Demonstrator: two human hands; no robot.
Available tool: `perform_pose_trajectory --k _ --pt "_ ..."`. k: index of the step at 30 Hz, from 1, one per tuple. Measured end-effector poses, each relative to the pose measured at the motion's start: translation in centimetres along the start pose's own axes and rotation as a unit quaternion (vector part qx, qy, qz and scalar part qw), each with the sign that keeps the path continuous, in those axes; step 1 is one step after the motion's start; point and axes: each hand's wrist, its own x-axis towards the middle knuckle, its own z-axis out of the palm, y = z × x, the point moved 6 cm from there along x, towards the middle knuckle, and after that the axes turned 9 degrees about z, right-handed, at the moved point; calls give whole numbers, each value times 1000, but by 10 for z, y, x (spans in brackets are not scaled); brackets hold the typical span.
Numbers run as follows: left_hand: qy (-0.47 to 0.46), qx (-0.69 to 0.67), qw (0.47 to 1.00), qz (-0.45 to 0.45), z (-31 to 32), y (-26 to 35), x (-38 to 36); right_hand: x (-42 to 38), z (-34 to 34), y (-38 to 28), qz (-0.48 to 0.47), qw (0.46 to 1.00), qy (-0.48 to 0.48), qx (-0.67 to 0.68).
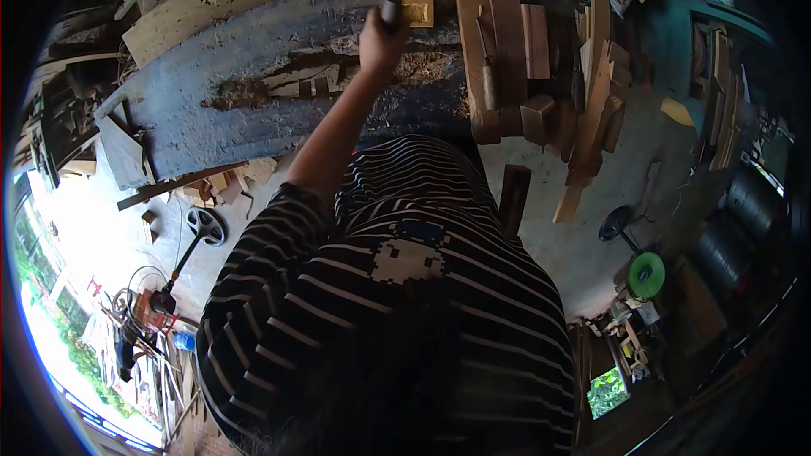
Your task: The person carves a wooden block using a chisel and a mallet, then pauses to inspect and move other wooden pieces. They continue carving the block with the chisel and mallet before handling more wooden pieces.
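My left hand (382, 47) reaches forward over the dark, worn workbench (186, 93), its fingers wrapped round a dark cylindrical object (390, 13) with a greyish end. Just right of that object lies a yellowish wooden piece (417, 13) with a square, hollowed-looking part and a narrower block behind it. Whether the object touches the piece I cannot tell. My right hand does not show.
Wooden planks (492, 59) and a long-handled tool (488, 80) lie right of the hand. Shavings and a rough cavity (296, 76) mark the bench. Long boards (228, 0) are behind; a green disc (646, 275) stands at lower right.
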Motion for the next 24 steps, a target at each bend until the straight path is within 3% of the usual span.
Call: perform_pose_trajectory --k 1,3,5,7,8,10,13,17,24 --pt "-41 -94 995 3 -1 18 -13 4 1 -7 -10 1000 4 7" --pt "-130 -100 982 93 -5 68 -39 15 8 -21 -33 999 9 23" --pt "-179 -110 944 253 -8 119 -61 26 16 -36 -55 998 9 41" --pt "-187 -81 909 362 13 134 -73 31 20 -84 -29 997 -17 72" --pt "-182 -80 913 355 19 138 -72 32 21 -109 0 993 -37 108" --pt "-175 -90 871 450 27 157 -74 41 15 -151 -27 993 -48 103" --pt "-203 -74 859 465 48 165 -59 48 6 -196 -69 988 -64 122" --pt "-151 -9 862 484 63 165 -33 57 1 -232 -144 963 -95 208" --pt "-64 39 893 443 80 156 -10 54 28 -278 -172 965 -109 167"
